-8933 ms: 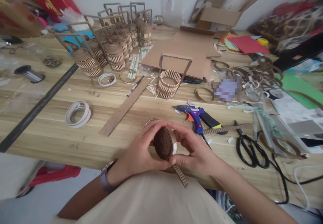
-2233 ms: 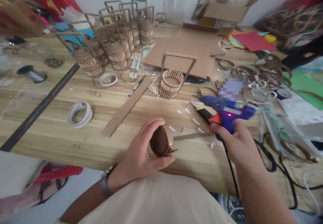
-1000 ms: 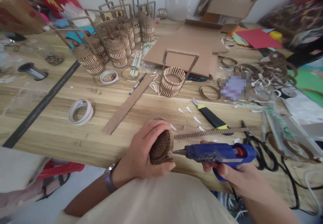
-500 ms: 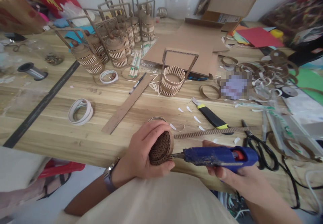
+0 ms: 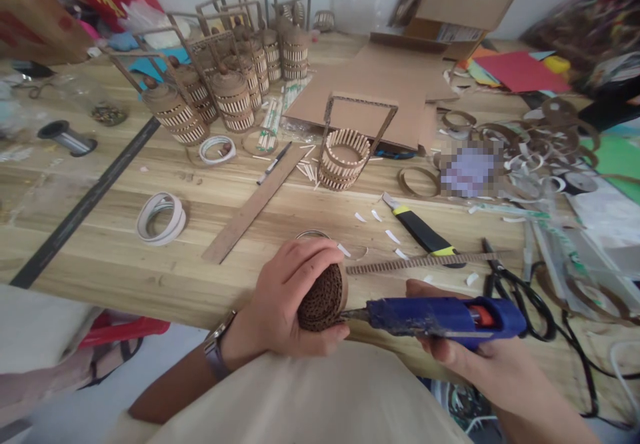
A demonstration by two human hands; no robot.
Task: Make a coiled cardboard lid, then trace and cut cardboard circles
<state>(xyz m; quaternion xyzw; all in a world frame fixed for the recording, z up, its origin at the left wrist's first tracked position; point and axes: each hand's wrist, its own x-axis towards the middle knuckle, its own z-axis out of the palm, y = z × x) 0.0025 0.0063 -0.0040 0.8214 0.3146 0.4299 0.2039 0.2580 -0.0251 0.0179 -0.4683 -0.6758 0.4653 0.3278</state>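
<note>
My left hand (image 5: 295,304) is wrapped round a coil of brown corrugated cardboard (image 5: 323,299), its ridged spiral end facing me. In my right hand (image 5: 465,354) is a blue hot glue gun (image 5: 430,317), gripped with the nozzle pointing left. The nozzle tip touches or nearly touches the lower right edge of the coil. A narrow corrugated cardboard strip (image 5: 420,262) stretches right from beside the coil, passing over the handle of a utility knife (image 5: 423,231). My palm and fingers hide the coil's left side.
Black-handled scissors (image 5: 525,301) and a cable lie right of the glue gun. A small matchstick basket (image 5: 345,161) stands mid-table, with several finished lidded ones (image 5: 233,101) behind. Tape rolls (image 5: 161,219), a cardboard strip (image 5: 255,207) and cardboard sheets (image 5: 370,91) lie about.
The glue gun has shifted very slightly right and down, its nozzle still at the coil's edge. My left hand keeps the same hold, and the view has moved a little.
</note>
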